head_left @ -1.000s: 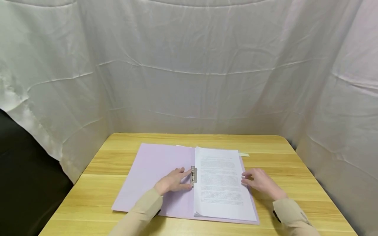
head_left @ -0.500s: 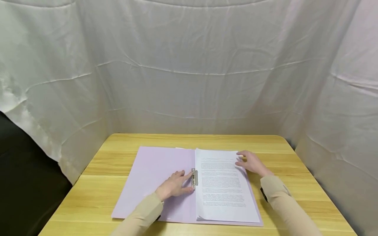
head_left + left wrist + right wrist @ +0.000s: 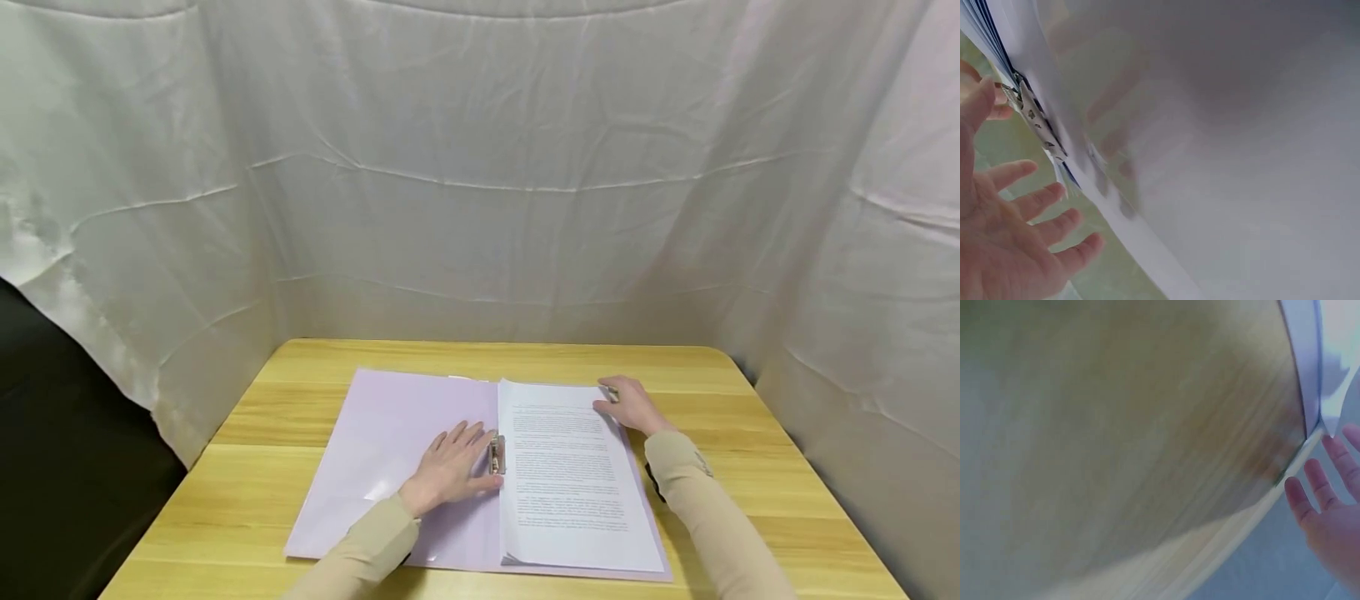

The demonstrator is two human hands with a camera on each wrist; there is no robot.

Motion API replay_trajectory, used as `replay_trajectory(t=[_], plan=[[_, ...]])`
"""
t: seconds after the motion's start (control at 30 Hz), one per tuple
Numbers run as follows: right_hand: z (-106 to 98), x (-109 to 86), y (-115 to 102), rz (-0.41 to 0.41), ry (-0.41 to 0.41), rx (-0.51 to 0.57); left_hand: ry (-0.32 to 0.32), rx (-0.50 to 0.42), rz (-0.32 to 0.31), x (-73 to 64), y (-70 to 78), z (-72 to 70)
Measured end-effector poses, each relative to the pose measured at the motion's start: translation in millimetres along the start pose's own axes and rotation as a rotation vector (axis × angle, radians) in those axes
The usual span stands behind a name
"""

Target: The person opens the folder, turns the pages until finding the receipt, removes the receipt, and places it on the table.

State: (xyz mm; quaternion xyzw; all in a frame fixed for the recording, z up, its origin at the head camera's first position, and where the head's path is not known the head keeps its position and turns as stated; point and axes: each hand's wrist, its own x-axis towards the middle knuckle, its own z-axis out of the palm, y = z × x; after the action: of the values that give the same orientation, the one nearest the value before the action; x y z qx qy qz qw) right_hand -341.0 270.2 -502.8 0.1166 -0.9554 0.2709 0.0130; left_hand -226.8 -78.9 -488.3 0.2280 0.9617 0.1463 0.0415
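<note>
The right hand (image 3: 633, 407) has slid up to the printed sheets' (image 3: 566, 475) top right corner, thumb and fingers parted; the left has spread wide beside the metal clip (image 3: 497, 455), lower centre, on the lilac folder (image 3: 397, 417). Attention seems to have shifted to that corner.

Near the worktop's (image 3: 757, 467) front edge we see a folder (image 3: 397, 433) of smooth, glossy plastic that mirrors the fingers (image 3: 1075, 253) faintly, with a shiny metal clip (image 3: 497, 457) and matt printed paper sheets (image 3: 566, 467). The worktop looks like smooth, grained wood with a soft sheen; beyond its back edge we see creased, satiny cloth (image 3: 480, 183), and the sleeves (image 3: 367, 542) look like matt fabric.
</note>
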Motion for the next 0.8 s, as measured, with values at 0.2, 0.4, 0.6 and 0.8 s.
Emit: replay_trajectory(t=[0.2, 0.4, 0.6, 0.8], plan=[[2.8, 1.7, 1.8, 0.007, 0.009, -0.018, 0.019, -0.04, 0.018, 2.2, -2.5, 6.1], [4.0, 7.7, 2.6, 0.018, 0.06, 0.012, 0.027, -0.043, 0.025, 3.5, -1.9, 7.2], [7.4, 16.6, 4.3, 0.073, 0.098, 0.055, 0.005, -0.043, 0.016, 3.1, 0.3, 7.8], [7.6, 19.7, 1.2, 0.151, 0.144, 0.096, -0.006, -0.054, 0.009, 2.2, 2.2, 9.3]])
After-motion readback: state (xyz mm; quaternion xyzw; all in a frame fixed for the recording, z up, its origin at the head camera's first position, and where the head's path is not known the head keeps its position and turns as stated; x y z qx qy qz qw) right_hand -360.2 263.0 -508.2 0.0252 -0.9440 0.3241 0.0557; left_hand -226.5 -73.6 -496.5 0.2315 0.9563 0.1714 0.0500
